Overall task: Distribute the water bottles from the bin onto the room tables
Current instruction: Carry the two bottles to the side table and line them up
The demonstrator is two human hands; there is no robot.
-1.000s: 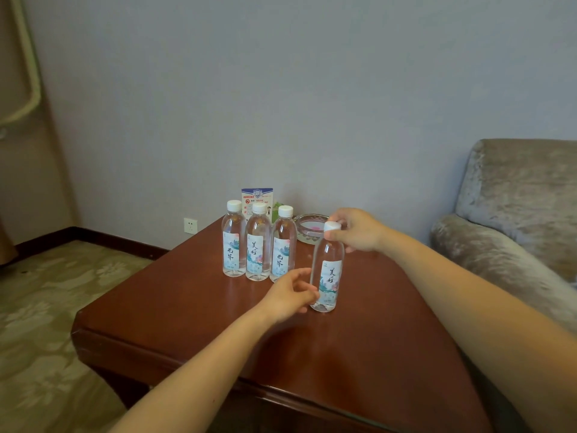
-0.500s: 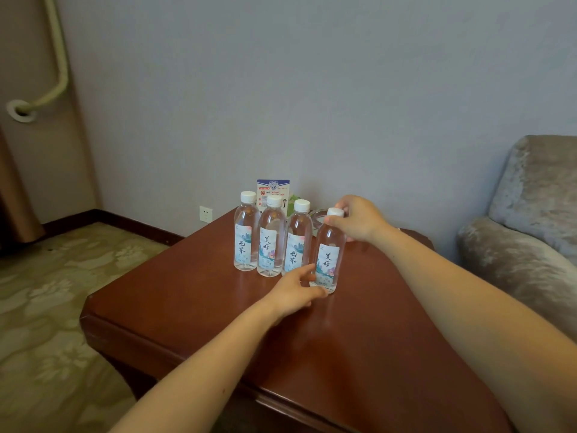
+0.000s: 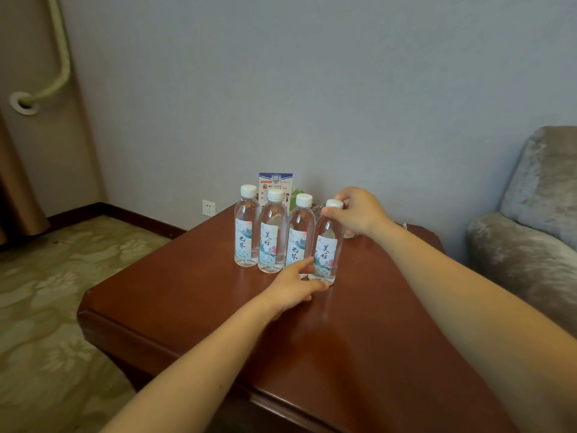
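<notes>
Several clear water bottles with white caps stand upright in a row on the dark red wooden table (image 3: 193, 310). The rightmost bottle (image 3: 327, 245) touches the bottle to its left (image 3: 299, 232). My right hand (image 3: 359, 214) pinches the white cap of the rightmost bottle from above. My left hand (image 3: 296, 284) has its fingers around that bottle's base at table level. Two more bottles (image 3: 246, 232) (image 3: 271, 235) stand further left. The bin is out of view.
A printed card (image 3: 275, 182) stands behind the bottles, and a glass ashtray (image 3: 351, 234) sits behind my right hand. A grey armchair (image 3: 530, 232) is close on the right. Patterned carpet (image 3: 56, 292) lies to the left, a wall socket (image 3: 208, 208) beyond the table.
The bottle held by both hands slid away from me and left into line with the other three. The view shifted, moving the table rightward in frame.
</notes>
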